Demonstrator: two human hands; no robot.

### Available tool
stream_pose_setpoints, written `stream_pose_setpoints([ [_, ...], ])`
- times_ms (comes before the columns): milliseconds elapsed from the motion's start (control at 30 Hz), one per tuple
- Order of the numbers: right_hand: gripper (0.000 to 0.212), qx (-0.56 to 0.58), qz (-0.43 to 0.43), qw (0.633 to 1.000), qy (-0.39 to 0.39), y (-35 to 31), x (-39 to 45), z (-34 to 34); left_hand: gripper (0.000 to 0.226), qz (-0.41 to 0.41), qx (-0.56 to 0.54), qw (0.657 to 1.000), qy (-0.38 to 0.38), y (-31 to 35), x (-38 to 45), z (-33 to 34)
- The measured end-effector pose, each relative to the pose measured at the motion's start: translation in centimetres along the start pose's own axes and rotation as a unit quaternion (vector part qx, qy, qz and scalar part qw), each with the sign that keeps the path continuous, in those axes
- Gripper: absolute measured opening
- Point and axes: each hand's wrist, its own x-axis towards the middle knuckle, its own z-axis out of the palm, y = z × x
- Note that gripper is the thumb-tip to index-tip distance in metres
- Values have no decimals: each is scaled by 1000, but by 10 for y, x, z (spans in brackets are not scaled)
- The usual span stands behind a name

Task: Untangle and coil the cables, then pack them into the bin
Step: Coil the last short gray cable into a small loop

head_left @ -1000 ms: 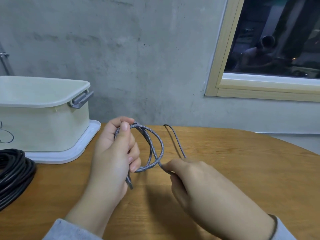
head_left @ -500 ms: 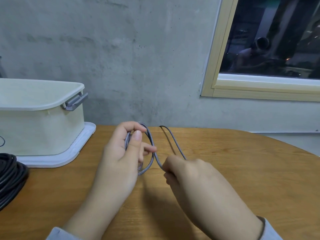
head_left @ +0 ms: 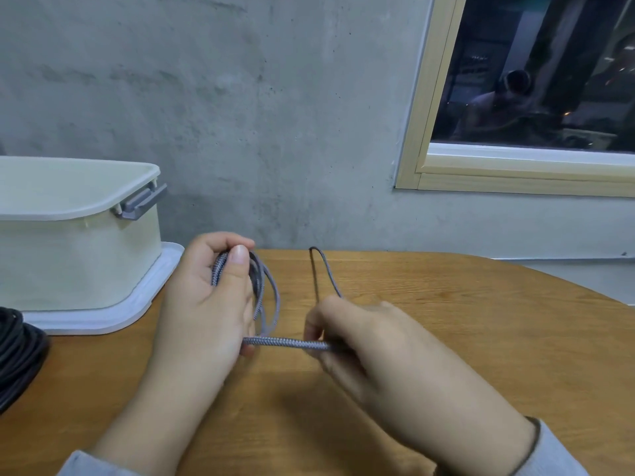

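1. We find the left hand raised just above the wooden surface, its fingers and thumb curled round several loops of a grey braided cable; the thumb presses the loops near their top.
2. We find the right hand low over the surface, to the right of the left hand, its fingers pinching a straight run of the same cable.
3. That run stretches level between the two hands, taut in appearance.
4. Beyond the right hand a narrow bend of the cable rises and folds back on itself above the surface; where its free end lies we cannot tell.
5. A cream bin with a grey handle stands at the left on a white lid or tray, near the left hand but apart from it. Its inside cannot be seen from this angle.
6. A coil of black cable lies on the surface at the left edge, in front of the bin, partly cut off by the frame.
7. Grey sleeves cover both wrists. A concrete wall and a wood-framed window stand behind.
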Motion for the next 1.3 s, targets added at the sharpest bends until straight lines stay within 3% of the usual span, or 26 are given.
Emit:
stream_pose_setpoints([
  [100,7,-34,-13,997,66,13,-10,-3,21,-101,-73,992,-9,-1,0,2],
  [167,8,-23,20,999,34,22,-9,3,17,-134,-104,985,-12,4,0,3],
  [233,12,-24,26,998,53,34,-9,14,12,-155,-155,975,-32,11,-1,2],
  [367,33,-28,75,997,20,48,-14,23,11,-198,-266,939,-88,24,-3,1],
  [433,31,-42,83,995,24,47,-13,20,9,-207,-286,932,-85,25,-4,0],
  [567,22,-30,135,990,27,32,-13,-2,13,-183,-217,959,-20,19,2,-3],
  [667,10,-11,135,987,86,13,-14,-19,14,-177,-194,965,-7,14,5,-5],
  [800,24,-44,111,991,66,-9,-18,-35,15,-170,-146,974,-30,9,4,-4],
  [933,26,-126,146,979,60,-11,-25,-43,19,-181,-112,975,-57,12,3,-4],
  [1133,25,-175,190,966,11,-8,-28,-41,24,-156,0,973,-168,13,-2,0],
  [1300,22,-143,132,981,12,-12,-24,-39,22,-133,-18,970,-205,14,-6,3],
])
